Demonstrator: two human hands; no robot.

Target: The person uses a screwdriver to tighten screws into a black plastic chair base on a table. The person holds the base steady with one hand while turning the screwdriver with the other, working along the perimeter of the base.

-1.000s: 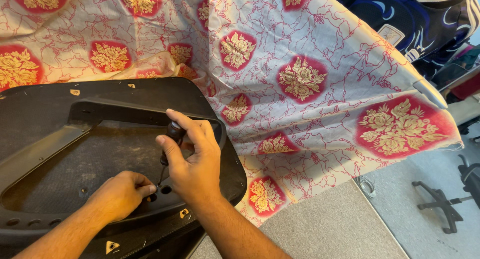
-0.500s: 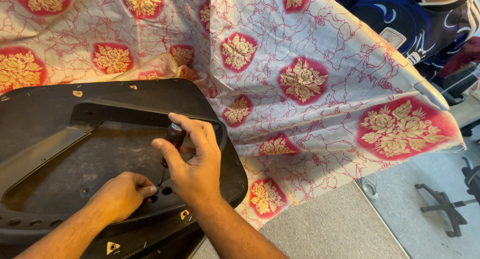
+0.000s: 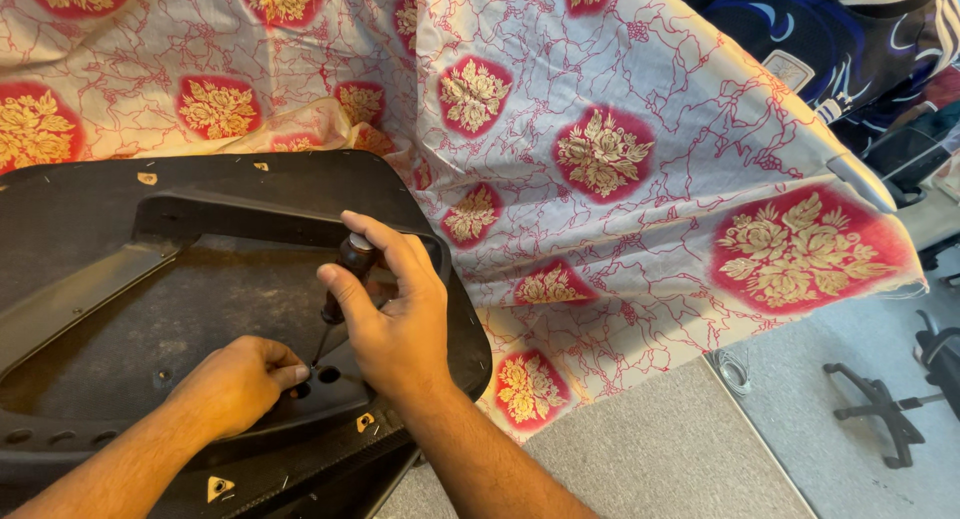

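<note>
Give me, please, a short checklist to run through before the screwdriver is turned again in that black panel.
1. Right hand grips the screwdriver handle: ok.
2. Left hand steadies the tip with its fingers: ok.
3. Tip seated in a screw: cannot tell, hidden by fingers.
4. Shaft upright: not ok, it tilts.
5. Black panel lies flat on the patterned cloth: ok.

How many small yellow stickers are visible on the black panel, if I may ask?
4 stickers: two near the far edge of the black panel, two along its near edge. Others may be hidden.
</note>
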